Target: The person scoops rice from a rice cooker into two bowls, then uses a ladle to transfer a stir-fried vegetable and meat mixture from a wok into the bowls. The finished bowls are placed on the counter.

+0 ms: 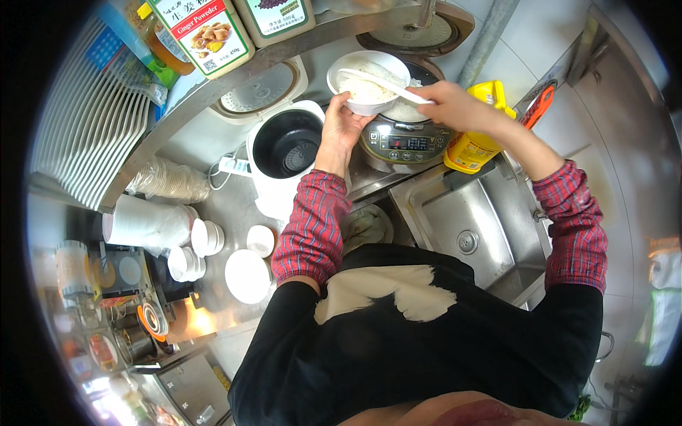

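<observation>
My left hand (343, 127) holds a white bowl (341, 61) from below and the side, thumb at its rim. Cooked rice (367, 91) lies in the bowl. A white rice paddle (381, 82) is in my right hand (453, 106), its blade over the rice inside the bowl. Directly beneath is a dark rice cooker (402, 145) with its lid (415, 34) raised; rice shows in its pot, partly hidden by the bowl and my right hand. Left of it, a white rice cooker (282, 189) stands with its lid up and a bare black pot (287, 144).
A yellow jug (474, 141) stands right of the dark cooker, beside a steel sink (461, 213). Overhead runs a metal shelf (298, 45) with a ginger powder container (205, 37). Stacked white bowls (186, 263), white lids (248, 277) and a power strip (234, 166) occupy the left counter.
</observation>
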{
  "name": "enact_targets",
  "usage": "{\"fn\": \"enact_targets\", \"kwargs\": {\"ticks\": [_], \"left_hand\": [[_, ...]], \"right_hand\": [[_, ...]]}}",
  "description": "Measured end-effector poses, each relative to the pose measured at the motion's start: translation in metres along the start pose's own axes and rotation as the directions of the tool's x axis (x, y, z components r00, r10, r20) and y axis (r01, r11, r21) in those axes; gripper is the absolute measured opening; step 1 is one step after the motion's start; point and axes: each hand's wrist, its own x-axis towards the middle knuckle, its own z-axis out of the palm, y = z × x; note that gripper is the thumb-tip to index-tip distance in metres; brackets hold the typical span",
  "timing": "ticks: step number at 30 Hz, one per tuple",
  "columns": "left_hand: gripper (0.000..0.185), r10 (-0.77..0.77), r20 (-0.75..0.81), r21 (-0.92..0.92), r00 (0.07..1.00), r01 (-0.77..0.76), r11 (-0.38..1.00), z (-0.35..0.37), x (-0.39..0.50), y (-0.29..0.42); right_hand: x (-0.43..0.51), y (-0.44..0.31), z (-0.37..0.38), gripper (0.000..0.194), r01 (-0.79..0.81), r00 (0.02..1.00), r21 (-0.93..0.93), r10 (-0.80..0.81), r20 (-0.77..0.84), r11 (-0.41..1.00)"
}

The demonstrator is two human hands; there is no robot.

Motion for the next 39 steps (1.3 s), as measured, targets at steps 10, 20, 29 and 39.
{"fn": "enact_targets", "kwargs": {"ticks": [10,20,29,39], "left_hand": [[0.057,-0.04,0.164,0.038,0.986,0.034,0.999,-0.007,-0.017,0.011],[0.055,-0.018,0.146,0.007,0.989,0.017,1.0,-0.018,-0.025,0.029],[0.059,-0.061,0.074,0.025,0.995,0.06,0.998,-0.021,-0.031,0.019],[0.056,0.004,0.095,0.05,0.995,-0.009,0.999,-0.015,-0.025,0.016]], "right_hand": [[-0.003,0.007,-0.014,0.046,0.019,0.978,-0.463,-0.113,-0.176,0.886],[-0.004,-0.018,-0.057,0.041,0.099,0.984,-0.332,-0.143,-0.111,0.938],[0.014,-0.016,-0.044,0.044,0.155,0.987,-0.25,-0.141,0.073,0.956],[0.007,-0.036,-0.019,0.032,-0.03,0.986,-0.631,-0.08,-0.145,0.775]]}}
